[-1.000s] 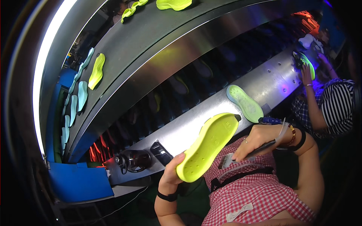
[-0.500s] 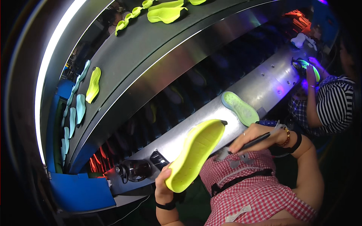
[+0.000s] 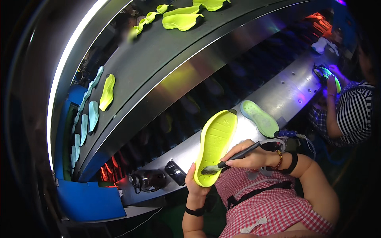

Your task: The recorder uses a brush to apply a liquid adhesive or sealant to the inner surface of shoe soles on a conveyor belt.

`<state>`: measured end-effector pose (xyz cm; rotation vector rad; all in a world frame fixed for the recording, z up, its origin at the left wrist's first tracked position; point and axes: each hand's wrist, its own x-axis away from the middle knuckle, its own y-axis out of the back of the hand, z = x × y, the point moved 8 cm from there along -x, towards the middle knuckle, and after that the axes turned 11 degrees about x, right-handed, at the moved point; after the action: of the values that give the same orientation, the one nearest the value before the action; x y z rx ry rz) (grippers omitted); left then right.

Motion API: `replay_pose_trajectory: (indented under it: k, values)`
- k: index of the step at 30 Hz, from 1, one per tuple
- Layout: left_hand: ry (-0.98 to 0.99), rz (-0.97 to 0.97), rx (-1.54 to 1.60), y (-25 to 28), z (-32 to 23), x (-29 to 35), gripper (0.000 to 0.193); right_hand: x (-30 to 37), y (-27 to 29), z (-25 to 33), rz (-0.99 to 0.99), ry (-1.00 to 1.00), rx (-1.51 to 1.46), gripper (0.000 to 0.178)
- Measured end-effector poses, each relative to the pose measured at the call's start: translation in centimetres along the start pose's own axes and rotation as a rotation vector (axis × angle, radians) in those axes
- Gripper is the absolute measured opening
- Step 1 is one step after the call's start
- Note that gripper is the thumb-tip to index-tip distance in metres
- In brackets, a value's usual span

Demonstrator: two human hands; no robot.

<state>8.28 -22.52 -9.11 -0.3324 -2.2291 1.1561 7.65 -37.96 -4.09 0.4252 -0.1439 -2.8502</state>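
A bright yellow-green shoe sole (image 3: 217, 137) is gripped at its lower end by my left hand (image 3: 194, 183), with its hollow inner face turned up. My right hand (image 3: 251, 155) is closed around the dark handle of a brush (image 3: 243, 152). The brush's bristles rest on the inside of the sole, close to my left thumb. Beyond my right hand, a pale green sole (image 3: 260, 119) lies on the metal ledge (image 3: 186, 148).
A dark bottle (image 3: 149, 180) and a black phone-like object (image 3: 175, 173) sit on the ledge at left. The curved conveyor (image 3: 139, 59) carries yellow and light blue soles. At right, a co-worker (image 3: 351, 111) handles a shoe part under violet light.
My right hand has brought the brush left and down onto the sole's inner face. The sole has turned more upright and moved slightly right. The view has shifted a little.
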Motion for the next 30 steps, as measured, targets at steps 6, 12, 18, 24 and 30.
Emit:
replay_pose_trajectory:
  k: [6,12,18,24,30]
  values:
    - [-0.062,0.018,-0.037,0.0,0.0,-0.2,0.049,0.8,0.6,0.1,-0.118,-0.009,0.096,0.019]
    - [-0.074,0.046,0.019,-0.2,0.1,-0.8,0.052,1.1,2.4,-1.1,-0.329,0.056,0.192,0.016]
    - [-0.018,-0.066,-0.051,0.3,1.5,-0.4,0.054,0.4,5.7,-0.6,-0.64,0.172,0.542,0.021]
    - [0.039,-0.055,-0.009,0.5,2.5,-1.4,0.052,0.1,0.3,-0.1,-0.334,0.175,0.6,0.039]
    - [0.015,-0.087,0.025,1.9,1.3,-1.8,0.045,2.0,-2.9,2.0,-0.257,0.206,0.545,0.04]
